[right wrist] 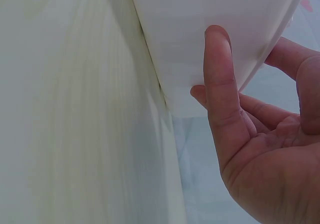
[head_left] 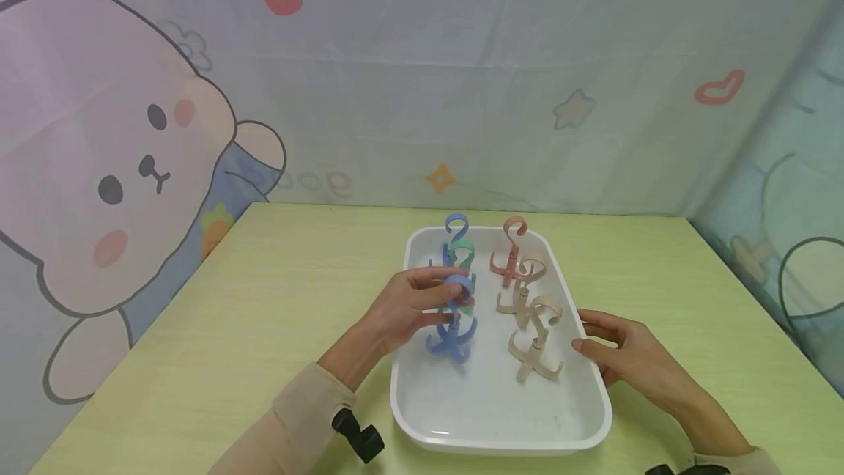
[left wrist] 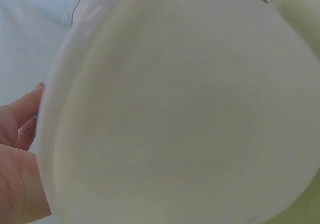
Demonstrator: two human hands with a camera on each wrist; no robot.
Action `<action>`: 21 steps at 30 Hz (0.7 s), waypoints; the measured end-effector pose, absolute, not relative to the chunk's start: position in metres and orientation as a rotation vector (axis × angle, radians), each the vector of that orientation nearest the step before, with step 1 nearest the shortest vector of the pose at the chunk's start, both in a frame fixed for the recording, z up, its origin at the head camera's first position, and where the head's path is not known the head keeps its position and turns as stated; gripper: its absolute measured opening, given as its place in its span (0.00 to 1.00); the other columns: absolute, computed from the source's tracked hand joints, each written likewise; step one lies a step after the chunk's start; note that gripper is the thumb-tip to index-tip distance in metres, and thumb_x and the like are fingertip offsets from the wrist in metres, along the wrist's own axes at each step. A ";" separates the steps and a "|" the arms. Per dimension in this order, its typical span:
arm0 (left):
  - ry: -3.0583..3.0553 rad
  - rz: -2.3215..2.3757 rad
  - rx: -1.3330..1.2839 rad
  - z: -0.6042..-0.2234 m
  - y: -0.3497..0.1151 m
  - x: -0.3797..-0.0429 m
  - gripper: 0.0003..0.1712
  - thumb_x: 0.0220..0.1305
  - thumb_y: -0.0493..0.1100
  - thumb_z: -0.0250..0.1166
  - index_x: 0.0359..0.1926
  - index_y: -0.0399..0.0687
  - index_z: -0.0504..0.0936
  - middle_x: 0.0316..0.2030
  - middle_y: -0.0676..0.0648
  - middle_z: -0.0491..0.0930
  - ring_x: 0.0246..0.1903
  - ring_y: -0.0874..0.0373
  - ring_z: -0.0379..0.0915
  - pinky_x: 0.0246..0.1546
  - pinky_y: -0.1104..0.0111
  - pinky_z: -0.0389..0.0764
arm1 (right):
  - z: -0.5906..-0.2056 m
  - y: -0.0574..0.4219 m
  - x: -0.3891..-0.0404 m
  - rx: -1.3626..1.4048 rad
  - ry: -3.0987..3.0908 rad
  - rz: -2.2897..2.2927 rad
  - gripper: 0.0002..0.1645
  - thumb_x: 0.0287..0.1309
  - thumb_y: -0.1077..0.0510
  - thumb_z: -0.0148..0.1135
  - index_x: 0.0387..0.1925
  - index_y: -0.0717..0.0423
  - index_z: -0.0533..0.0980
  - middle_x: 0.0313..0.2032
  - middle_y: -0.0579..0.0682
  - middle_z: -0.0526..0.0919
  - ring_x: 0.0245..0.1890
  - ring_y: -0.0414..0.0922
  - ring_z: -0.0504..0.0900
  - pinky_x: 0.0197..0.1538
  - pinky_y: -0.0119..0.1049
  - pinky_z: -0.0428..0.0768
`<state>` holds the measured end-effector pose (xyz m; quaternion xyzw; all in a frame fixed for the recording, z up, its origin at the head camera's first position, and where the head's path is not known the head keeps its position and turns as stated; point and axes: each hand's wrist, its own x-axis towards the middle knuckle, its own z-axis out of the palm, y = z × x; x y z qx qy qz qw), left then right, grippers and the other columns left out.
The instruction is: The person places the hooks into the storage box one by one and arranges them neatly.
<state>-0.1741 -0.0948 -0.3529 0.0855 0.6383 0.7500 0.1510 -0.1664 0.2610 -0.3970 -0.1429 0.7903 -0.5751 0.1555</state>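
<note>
A white plastic tray (head_left: 494, 416) holds several small plastic hanging hooks, each with a curved top and upturned arms. My left hand (head_left: 412, 303) pinches the curved top of the front blue hook (head_left: 451, 343), whose arms hang low over the tray floor. Behind those fingers, a green hook (head_left: 464, 249) is partly hidden, with a bit of red beside it. My right hand (head_left: 633, 350) holds the tray's right side, thumb at the rim. In the right wrist view, fingers (right wrist: 220, 79) lie against the outer wall. The left wrist view shows mostly tray wall (left wrist: 175, 109).
Another blue hook (head_left: 456, 224) stands at the tray's back left, a red hook (head_left: 512, 266) at the back right. Two beige hooks (head_left: 535, 350) line the right half. The tray sits on a pale yellow-green table (head_left: 316, 262), with a printed cloth (head_left: 461, 79) hanging behind.
</note>
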 end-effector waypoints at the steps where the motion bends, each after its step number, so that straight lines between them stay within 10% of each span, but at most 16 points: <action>1: 1.830 2.152 0.248 -0.354 -0.095 -0.174 0.22 0.76 0.35 0.64 0.67 0.34 0.79 0.38 0.55 0.89 0.46 0.59 0.86 0.58 0.58 0.86 | -0.397 0.261 -0.166 -0.409 2.264 -1.648 0.43 0.74 0.56 0.65 0.79 0.69 0.58 0.68 0.74 0.73 0.32 0.51 0.91 0.34 0.49 0.91; 21: 1.828 2.133 0.241 -0.358 -0.094 -0.175 0.21 0.73 0.32 0.65 0.65 0.33 0.81 0.43 0.54 0.88 0.47 0.59 0.86 0.58 0.62 0.86 | -0.397 0.261 -0.167 -0.418 2.263 -1.647 0.42 0.74 0.56 0.64 0.79 0.68 0.58 0.69 0.74 0.73 0.32 0.52 0.91 0.34 0.49 0.91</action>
